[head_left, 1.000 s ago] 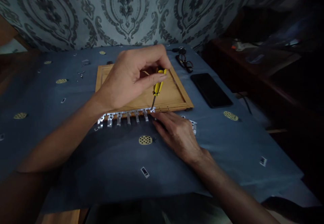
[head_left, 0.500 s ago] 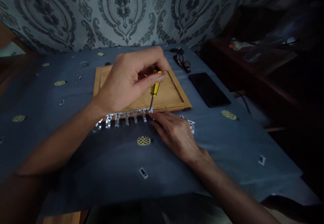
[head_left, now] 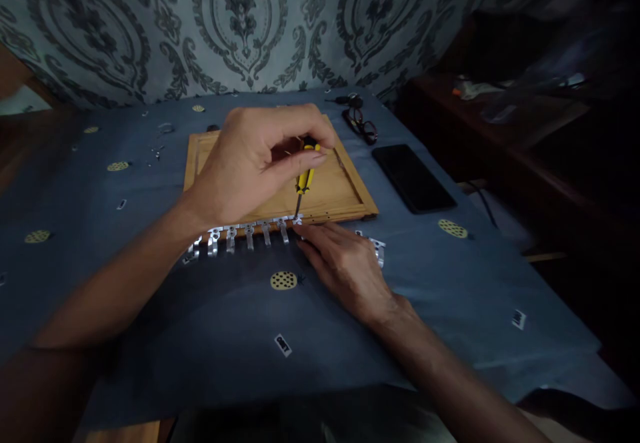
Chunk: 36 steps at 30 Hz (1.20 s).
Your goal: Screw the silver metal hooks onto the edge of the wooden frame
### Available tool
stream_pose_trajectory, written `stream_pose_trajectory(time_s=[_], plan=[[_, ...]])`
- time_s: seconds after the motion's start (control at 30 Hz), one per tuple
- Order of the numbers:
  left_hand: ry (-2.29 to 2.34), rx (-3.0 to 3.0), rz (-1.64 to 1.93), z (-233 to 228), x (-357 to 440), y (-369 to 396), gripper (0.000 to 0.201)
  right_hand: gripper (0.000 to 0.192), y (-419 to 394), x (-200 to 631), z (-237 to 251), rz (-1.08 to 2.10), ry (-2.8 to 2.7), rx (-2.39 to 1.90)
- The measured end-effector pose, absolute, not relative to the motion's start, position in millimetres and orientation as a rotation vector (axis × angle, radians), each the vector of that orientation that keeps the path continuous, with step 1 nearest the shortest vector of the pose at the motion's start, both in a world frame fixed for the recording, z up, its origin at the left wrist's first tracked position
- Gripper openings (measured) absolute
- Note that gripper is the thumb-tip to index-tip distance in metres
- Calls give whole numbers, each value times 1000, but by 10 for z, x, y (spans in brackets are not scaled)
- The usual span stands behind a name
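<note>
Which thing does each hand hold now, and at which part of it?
The left hand grips the yellow screwdriver near the top of its handle. The right hand holds nothing; its fingertips press a metal clip at the wooden frame's edge.

My yellow-handled screwdriver (head_left: pixel 305 179) stands nearly upright, its dark tip down at the near edge of the wooden frame (head_left: pixel 345 193), which lies flat. Small silver brackets (head_left: pixel 250 233) line that edge in a row.
</note>
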<state>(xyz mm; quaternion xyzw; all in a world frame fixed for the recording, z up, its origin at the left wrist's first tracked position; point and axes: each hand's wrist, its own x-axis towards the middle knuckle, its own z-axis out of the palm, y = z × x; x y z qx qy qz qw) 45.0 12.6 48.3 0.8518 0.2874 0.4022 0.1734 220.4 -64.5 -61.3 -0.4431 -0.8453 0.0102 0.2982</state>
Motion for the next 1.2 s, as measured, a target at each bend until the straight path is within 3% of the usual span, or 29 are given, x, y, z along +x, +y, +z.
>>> stream_pose_trajectory(time_s=[0.57,1.2], plan=[[758,2299,1107,475,390,216,15,19,-649,2200,-580,-6,-2248,-1181],[769,2385,1001,553,326,221,12,20,-658,2166,-589,-25,-2246,-1177]])
